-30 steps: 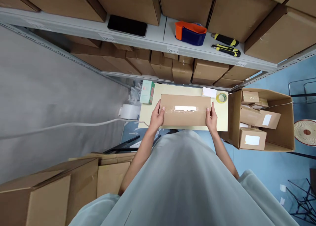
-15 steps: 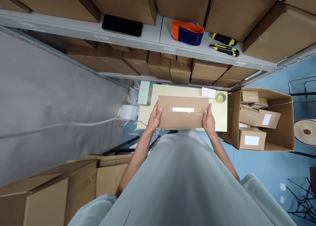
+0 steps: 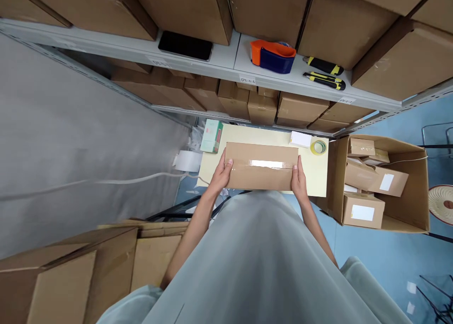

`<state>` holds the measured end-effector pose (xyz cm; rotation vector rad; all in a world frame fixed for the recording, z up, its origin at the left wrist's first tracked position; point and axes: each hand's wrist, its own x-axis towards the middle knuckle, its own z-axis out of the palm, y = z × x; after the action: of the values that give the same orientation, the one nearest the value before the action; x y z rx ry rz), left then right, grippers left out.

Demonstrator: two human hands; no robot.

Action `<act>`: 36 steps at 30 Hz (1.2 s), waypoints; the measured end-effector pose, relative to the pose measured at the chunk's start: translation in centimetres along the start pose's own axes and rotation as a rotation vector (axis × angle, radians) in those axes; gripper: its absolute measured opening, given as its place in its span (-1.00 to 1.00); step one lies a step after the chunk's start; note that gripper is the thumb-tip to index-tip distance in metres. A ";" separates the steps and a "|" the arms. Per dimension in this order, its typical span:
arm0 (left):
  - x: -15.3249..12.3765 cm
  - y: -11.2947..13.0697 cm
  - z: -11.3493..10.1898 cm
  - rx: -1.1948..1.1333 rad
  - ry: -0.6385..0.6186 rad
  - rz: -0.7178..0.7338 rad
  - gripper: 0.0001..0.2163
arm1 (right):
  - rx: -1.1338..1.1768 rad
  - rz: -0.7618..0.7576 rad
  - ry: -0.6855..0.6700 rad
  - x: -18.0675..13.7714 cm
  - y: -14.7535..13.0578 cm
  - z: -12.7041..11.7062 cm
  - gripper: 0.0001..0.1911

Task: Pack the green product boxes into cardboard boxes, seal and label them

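A long brown cardboard box (image 3: pixel 260 177) is held level between my two hands, over the cream tabletop (image 3: pixel 240 131). My left hand (image 3: pixel 221 172) grips its left end, thumb on the top face. At the opposite end my right hand (image 3: pixel 299 180) holds on the same way. Clear tape runs lengthwise over a white label (image 3: pixel 267 164) on the top face. Beyond the box, towards the right, lie a small white box (image 3: pixel 300 139) and a roll of tape (image 3: pixel 318 147). A green and white box (image 3: pixel 211 136) stands at the table's far left corner.
To the right, a large open carton (image 3: pixel 406 220) contains several small labelled boxes. Shelves ahead carry cartons, a black phone (image 3: pixel 185 45), an orange and blue tape dispenser (image 3: pixel 272 56) and two utility knives (image 3: pixel 323 81). Left are a white roll (image 3: pixel 187 161), a cable (image 3: pixel 134 178) and folded cardboard (image 3: pixel 155 258).
The view has shifted slightly, so the shelves and table sit a little lower in the picture. Both hands keep their grip on the cardboard box, which looks nearly unmoved.
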<state>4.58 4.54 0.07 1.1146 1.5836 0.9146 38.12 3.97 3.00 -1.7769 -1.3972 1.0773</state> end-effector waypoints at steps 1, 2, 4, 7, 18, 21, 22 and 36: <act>-0.1 -0.1 0.0 0.012 0.011 0.000 -0.22 | -0.002 0.007 0.001 0.1 0.0 -0.1 -0.01; -0.1 -0.2 0.1 0.028 0.023 0.005 -0.21 | -0.010 0.014 -0.001 0.3 0.0 -0.2 -0.01; -0.2 -0.1 0.3 0.074 0.058 0.027 -0.19 | -0.051 0.024 -0.014 0.7 -0.2 -0.3 -0.01; -0.3 0.8 0.8 0.197 0.126 0.129 -0.24 | -0.188 0.010 -0.016 1.3 -0.7 -0.2 -0.01; 1.6 6.1 6.4 0.624 -0.003 0.402 -0.45 | -0.642 -0.310 -0.065 2.3 -4.7 5.3 -0.12; 2.4 6.8 7.3 0.669 -0.003 0.419 -0.40 | -0.668 -0.340 -0.123 2.9 -5.4 6.5 -0.15; 2.6 7.0 7.4 0.692 0.003 0.422 -0.40 | -0.674 -0.345 -0.131 3.1 -5.5 6.7 -0.17; 4.3 8.2 5.9 0.688 0.025 0.494 -0.40 | -0.596 -0.479 -0.136 5.0 -8.3 5.1 -0.22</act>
<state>11.64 11.36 4.98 2.0480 1.7253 0.6910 30.33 10.81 6.55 -1.6157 -2.2561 0.5611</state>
